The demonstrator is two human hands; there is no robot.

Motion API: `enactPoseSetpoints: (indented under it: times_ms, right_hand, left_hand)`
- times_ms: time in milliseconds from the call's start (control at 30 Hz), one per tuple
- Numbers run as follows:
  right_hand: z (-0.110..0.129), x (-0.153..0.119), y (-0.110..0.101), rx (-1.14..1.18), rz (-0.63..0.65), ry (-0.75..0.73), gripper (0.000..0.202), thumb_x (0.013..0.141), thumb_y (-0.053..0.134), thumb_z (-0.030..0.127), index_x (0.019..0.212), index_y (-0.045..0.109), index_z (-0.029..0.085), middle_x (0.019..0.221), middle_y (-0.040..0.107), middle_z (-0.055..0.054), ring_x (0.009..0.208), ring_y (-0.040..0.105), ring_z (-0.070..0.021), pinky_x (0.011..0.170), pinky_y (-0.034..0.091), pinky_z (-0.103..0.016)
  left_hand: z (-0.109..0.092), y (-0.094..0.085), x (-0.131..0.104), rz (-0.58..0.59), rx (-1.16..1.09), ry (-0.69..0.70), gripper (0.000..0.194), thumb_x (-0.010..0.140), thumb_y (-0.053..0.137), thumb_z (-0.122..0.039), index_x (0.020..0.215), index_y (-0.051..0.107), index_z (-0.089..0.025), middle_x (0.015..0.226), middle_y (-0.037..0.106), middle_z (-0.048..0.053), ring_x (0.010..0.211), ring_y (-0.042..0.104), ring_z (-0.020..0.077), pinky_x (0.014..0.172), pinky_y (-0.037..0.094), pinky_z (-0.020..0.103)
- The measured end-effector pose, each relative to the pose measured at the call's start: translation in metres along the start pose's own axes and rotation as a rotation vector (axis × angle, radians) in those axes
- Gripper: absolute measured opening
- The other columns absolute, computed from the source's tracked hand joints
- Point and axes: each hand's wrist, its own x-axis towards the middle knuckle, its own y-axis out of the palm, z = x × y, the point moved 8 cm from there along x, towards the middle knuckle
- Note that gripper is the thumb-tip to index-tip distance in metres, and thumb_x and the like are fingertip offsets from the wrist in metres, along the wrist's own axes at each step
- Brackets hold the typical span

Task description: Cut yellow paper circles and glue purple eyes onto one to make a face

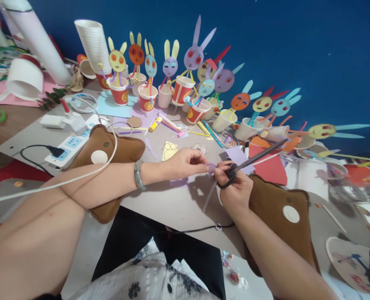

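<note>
Over the grey worktop (172, 204), the left hand (185, 162) pinches a small purple paper piece (211, 168) just left of the right hand (235, 183), whose fingers grip black scissors (250, 160), blades pointing up-right.

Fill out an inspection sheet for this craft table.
Surface: grey table, paper scraps on it.
Job's things: black scissors; small purple paper piece.
Clutter: row of paper-cup bunnies, cup stack, two brown cushions.
Hands: left hand pinches the paper piece; right hand grips the scissors.
Cables: white cable over the left forearm; power strip with black plug.
Surroundings: blue wall.
</note>
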Motion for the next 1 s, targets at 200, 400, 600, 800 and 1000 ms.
enactPoseSetpoints:
  times_ms: [200, 400, 600, 800, 1000]
  right_hand:
    - [-0.001, -0.001, 0.0, 0.014, -0.015, 0.019, 0.022, 0.09, 0.071, 0.039, 0.079, 0.064, 0.021, 0.082, 0.06, -0.001, 0.075, 0.055, -0.0153, 0.071, 0.045, -0.03]
    - [-0.001, -0.001, -0.001, 0.055, -0.033, 0.002, 0.018, 0.09, 0.072, 0.033, 0.079, 0.066, 0.021, 0.082, 0.06, -0.001, 0.075, 0.055, -0.0149, 0.072, 0.044, -0.03]
    - [0.002, 0.001, 0.0, 0.083, -0.032, 0.027, 0.027, 0.088, 0.073, 0.035, 0.069, 0.062, 0.02, 0.076, 0.06, -0.001, 0.073, 0.055, -0.0158, 0.068, 0.043, -0.031]
    - [0.002, 0.0, 0.007, 0.145, 0.116, 0.027, 0.03, 0.09, 0.069, 0.05, 0.082, 0.066, 0.021, 0.085, 0.061, -0.003, 0.069, 0.052, -0.0151, 0.065, 0.043, -0.032]
    - [0.001, -0.002, 0.014, 0.138, 0.228, 0.058, 0.043, 0.086, 0.067, 0.064, 0.083, 0.064, 0.021, 0.085, 0.061, -0.004, 0.071, 0.053, -0.017, 0.064, 0.042, -0.033]
  left_hand:
    - [-0.003, -0.001, -0.001, -0.014, 0.025, 0.012, 0.024, 0.078, 0.073, -0.029, 0.07, 0.057, -0.014, 0.063, 0.053, -0.005, 0.058, 0.045, 0.0052, 0.061, 0.04, 0.023]
    - [0.001, 0.0, 0.0, 0.0, -0.009, -0.012, 0.022, 0.075, 0.077, -0.027, 0.072, 0.06, -0.014, 0.067, 0.058, -0.003, 0.061, 0.049, 0.0068, 0.063, 0.041, 0.024]
    - [-0.005, -0.01, 0.002, -0.088, -0.054, -0.003, 0.025, 0.075, 0.077, -0.031, 0.069, 0.06, -0.014, 0.064, 0.054, -0.004, 0.061, 0.047, 0.0067, 0.061, 0.036, 0.024]
    - [-0.002, -0.026, 0.005, -0.207, -0.212, -0.029, 0.022, 0.072, 0.078, -0.031, 0.072, 0.064, -0.014, 0.07, 0.062, -0.001, 0.066, 0.053, 0.0075, 0.066, 0.04, 0.024]
    - [-0.005, -0.041, 0.015, -0.248, -0.312, 0.058, 0.019, 0.076, 0.074, -0.025, 0.07, 0.06, -0.015, 0.067, 0.062, -0.002, 0.066, 0.056, 0.0076, 0.066, 0.042, 0.023]
